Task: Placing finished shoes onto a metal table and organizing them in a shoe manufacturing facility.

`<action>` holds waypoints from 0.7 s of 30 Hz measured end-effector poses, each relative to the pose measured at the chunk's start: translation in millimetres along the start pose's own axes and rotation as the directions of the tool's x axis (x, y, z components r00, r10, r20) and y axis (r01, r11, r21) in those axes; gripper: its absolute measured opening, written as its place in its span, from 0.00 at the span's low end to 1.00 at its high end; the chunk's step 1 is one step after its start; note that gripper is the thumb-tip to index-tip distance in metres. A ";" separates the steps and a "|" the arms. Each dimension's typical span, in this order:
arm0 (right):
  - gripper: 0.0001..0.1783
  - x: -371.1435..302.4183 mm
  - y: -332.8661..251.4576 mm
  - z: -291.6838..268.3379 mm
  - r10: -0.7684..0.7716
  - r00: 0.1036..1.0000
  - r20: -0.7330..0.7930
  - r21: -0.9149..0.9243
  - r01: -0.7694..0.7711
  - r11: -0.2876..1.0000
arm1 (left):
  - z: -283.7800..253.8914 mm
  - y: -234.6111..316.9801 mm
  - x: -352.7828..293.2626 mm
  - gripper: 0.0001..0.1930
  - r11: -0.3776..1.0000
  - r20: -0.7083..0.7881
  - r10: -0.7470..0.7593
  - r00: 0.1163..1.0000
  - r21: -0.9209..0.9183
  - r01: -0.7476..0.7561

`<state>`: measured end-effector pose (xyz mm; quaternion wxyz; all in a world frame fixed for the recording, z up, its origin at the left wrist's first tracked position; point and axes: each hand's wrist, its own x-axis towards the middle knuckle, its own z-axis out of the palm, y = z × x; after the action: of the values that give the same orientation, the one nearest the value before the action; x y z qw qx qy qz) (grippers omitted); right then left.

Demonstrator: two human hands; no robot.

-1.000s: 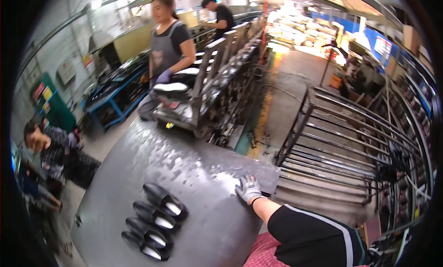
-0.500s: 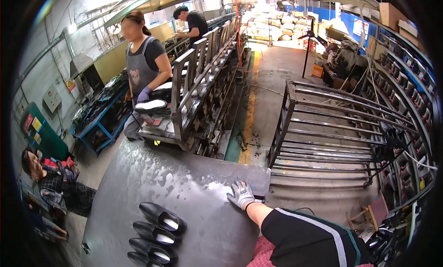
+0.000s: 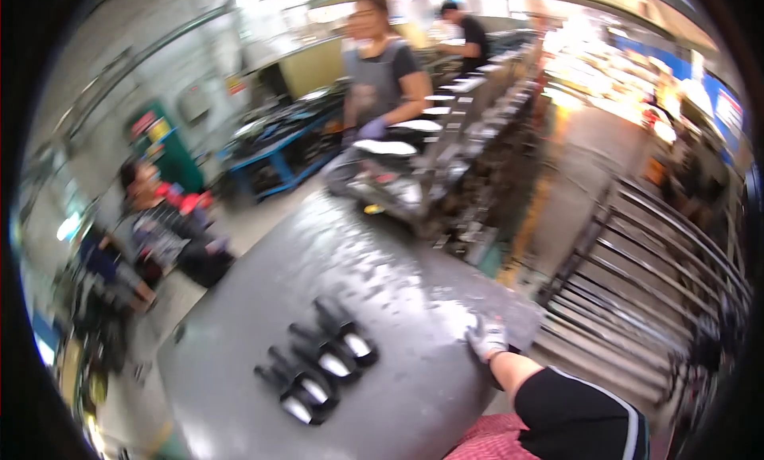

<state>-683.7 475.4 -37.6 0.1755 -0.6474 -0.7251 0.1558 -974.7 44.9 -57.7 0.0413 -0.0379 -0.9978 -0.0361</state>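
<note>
My right hand (image 3: 487, 338), in a pale work glove, rests on the right edge of a dark grey worktable (image 3: 382, 388). The picture is smeared, but its fingers look stretched out flat, and nothing shows in them. To its left, several black slip-on shoes (image 3: 344, 335) with white insoles stand side by side in a slanting row, their toes pointing toward the upper left. A gap of bare tabletop separates the shoes from the glove. My left hand is out of view.
Beyond the table, a co-worker (image 3: 378, 82) stands at a conveyor rack (image 3: 477, 126) holding shoes. Another person (image 3: 469, 42) works farther along it. Seated people (image 3: 171, 221) are at the left. An empty metal-tube rack (image 3: 629, 285) stands close to the table's right.
The view has swung left and tilted, so the scene lies farther right in the picture and is blurred. My right hand stays on the table edge, and the shoes keep their row.
</note>
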 end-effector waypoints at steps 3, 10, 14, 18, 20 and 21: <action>0.32 -2.0 13.7 5.0 0.093 0.995 -0.039 -0.039 -0.095 0.995 | -23.0 27.2 -4.5 0.24 0.993 0.015 -0.087 0.996 -0.079 0.088; 0.33 -1.0 3.7 32.6 0.066 0.997 -0.047 -0.120 -0.071 0.990 | -13.7 4.3 -2.6 0.25 0.988 0.008 -0.137 0.991 -0.071 0.137; 0.33 1.1 8.9 32.5 0.063 0.998 -0.021 -0.102 -0.065 0.993 | -7.4 3.7 -4.3 0.24 0.984 -0.034 -0.146 0.989 -0.112 0.141; 0.34 2.7 11.2 34.2 0.085 0.994 -0.063 -0.123 -0.092 0.988 | -13.5 7.9 -7.0 0.24 0.988 0.001 -0.135 0.991 -0.080 0.135; 0.34 2.3 11.0 34.7 0.081 0.996 -0.047 -0.130 -0.086 0.988 | -14.9 7.6 -7.3 0.23 0.985 0.007 -0.146 0.989 -0.095 0.146; 0.34 1.4 9.3 35.9 0.082 0.996 -0.048 -0.137 -0.088 0.987 | -15.3 7.2 -7.3 0.23 0.982 0.010 -0.155 0.988 -0.112 0.155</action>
<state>-691.9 478.0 -73.7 0.1386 -0.6914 -0.7021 0.0988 -965.6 50.3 -42.7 0.0354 0.0374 -0.9941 -0.0953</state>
